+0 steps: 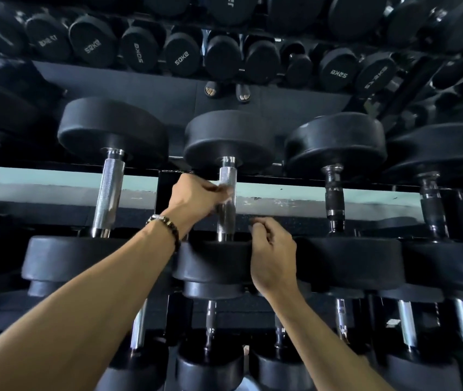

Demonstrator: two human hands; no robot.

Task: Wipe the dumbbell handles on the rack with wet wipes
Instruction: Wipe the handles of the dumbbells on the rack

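Note:
A dumbbell with a knurled chrome handle [227,221] lies on the rack [83,166] straight ahead, between two black rubber heads. My left hand [193,197], a bead bracelet on its wrist, grips the middle of that handle. A pale, blurred wet wipe [224,190] is pinched between its fingers and the metal. My right hand [272,255] hovers by the near head of the same dumbbell, just right of the handle. Its fingers are curled and I see nothing in them.
Another chrome-handled dumbbell [109,193] lies to the left, and a dumbbell with a black grip [334,196] to the right. More dumbbells fill the lower shelf [210,317]. A mirror [140,83] behind the rack reflects further dumbbells and the floor.

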